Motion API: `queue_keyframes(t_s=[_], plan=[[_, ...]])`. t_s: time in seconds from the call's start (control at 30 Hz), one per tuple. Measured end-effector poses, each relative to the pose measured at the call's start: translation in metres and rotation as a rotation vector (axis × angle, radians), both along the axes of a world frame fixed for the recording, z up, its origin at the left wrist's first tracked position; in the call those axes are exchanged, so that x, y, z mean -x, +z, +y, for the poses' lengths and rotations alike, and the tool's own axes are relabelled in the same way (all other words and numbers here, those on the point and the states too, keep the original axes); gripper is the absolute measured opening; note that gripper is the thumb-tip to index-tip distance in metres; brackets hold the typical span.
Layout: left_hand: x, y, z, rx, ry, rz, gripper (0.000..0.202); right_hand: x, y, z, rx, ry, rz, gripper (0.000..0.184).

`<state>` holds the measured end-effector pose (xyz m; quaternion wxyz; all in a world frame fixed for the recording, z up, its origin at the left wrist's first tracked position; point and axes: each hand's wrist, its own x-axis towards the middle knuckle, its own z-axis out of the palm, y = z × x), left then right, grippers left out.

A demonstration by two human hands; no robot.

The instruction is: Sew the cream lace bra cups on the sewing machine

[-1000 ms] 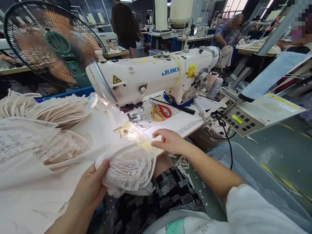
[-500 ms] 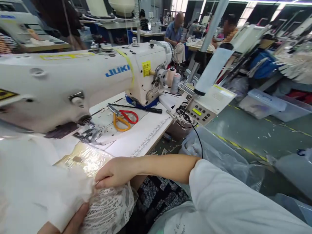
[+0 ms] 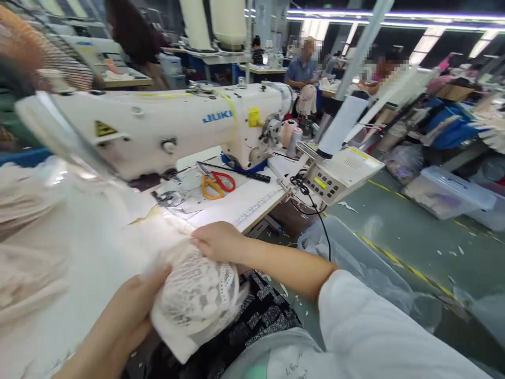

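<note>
A cream lace garment piece (image 3: 201, 289), rounded like a bra cup, hangs over the table's front edge between my hands. My left hand (image 3: 138, 300) grips its left side with the thumb on top; the hand is somewhat blurred. My right hand (image 3: 219, 241) pinches the upper right edge, fingers closed. Smooth white fabric on the piece reaches up toward the needle area of a white sewing machine (image 3: 158, 126). The presser foot (image 3: 169, 199) stands just beyond the fabric, apart from both hands.
Scissors with red and orange handles (image 3: 219, 184) and a black-handled tool (image 3: 258, 177) lie on the machine bed. A control box (image 3: 327, 181) stands at the right, above a clear plastic bin (image 3: 355, 258). Pale fabric (image 3: 27, 237) is piled left. Other people sit farther back.
The lace piece has been turned and raised, with more of its lace facing up. My left hand has come into fuller view. The head view has shifted, showing more at the left.
</note>
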<state>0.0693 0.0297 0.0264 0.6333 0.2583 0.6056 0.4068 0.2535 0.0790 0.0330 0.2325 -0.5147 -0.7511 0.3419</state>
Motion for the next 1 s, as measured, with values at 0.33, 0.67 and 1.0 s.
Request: queue_keyframes(t_s=[0.33,0.67,1.0], plan=[[-0.013,0.013,-0.009,0.208,0.024,-0.148,0.015,-0.040,-0.076,-0.091,0.137,0.121,0.362,0.089],[0.049,0.037,0.040,-0.260,-0.574,1.259,0.042,0.023,-0.098,-0.108,0.725,0.055,0.788,0.091],[0.033,-0.006,0.083,-0.625,-0.928,1.449,0.068,-0.021,-0.079,-0.119,0.720,-0.013,0.660,0.081]])
